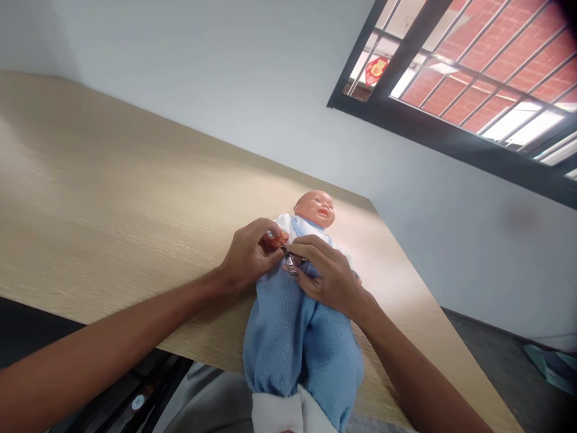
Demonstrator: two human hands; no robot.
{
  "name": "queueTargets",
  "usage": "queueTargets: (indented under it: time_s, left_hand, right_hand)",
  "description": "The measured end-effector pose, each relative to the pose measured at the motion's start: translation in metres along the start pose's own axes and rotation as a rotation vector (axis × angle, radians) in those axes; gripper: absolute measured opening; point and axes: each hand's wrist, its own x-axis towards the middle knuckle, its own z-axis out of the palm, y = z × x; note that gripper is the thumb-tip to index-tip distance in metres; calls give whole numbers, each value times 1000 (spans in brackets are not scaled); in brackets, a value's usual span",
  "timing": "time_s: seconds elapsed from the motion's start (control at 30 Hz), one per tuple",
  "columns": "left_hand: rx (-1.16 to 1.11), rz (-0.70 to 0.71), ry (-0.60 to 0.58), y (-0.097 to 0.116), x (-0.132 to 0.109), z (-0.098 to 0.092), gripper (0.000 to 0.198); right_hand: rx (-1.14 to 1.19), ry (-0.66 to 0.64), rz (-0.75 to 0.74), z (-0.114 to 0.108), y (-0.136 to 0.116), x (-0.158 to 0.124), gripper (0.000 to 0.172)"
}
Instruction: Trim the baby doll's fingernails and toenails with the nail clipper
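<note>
A baby doll [282, 319] in blue fleece overalls and a white top lies on its back, its head [311, 207] toward the wall and its white-socked feet toward me. With closed fingers, my left hand [247, 252] holds the doll's small orange-pink hand [278, 240]. My right hand [331, 273] grips a metal nail clipper [291, 264] over the doll's belly. The clipper's tip is close to the doll's fingers; whether it touches them I cannot tell.
Under the doll is a light wooden table [135, 198], whose right edge slants down toward me. A pale wall [225, 66] stands behind it, with a barred window [473, 72] at upper right. My lap [211, 400] shows below the near edge.
</note>
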Motion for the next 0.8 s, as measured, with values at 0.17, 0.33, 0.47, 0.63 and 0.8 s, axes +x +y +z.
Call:
queueTargets:
  time_s: [0.17,0.33,0.47,0.63,0.8]
  left_hand:
    - [-7,-28,-21,-2,1,0,15]
    - [-26,-61,-54,-3,0,1,15]
    - [-44,-72,-62,-5,-1,1,15]
    - [-59,-73,-61,-6,-1,1,15]
    - [-58,-84,-67,-5,-1,1,16]
  right_hand:
    - [4,-29,20,-1,-1,1,32]
    - [13,-53,-4,-3,0,2,30]
    - [-7,-45,-42,-2,0,2,29]
    - [-115,-60,-100,-3,-1,3,28]
    - [-205,-65,-116,-6,-5,5,23]
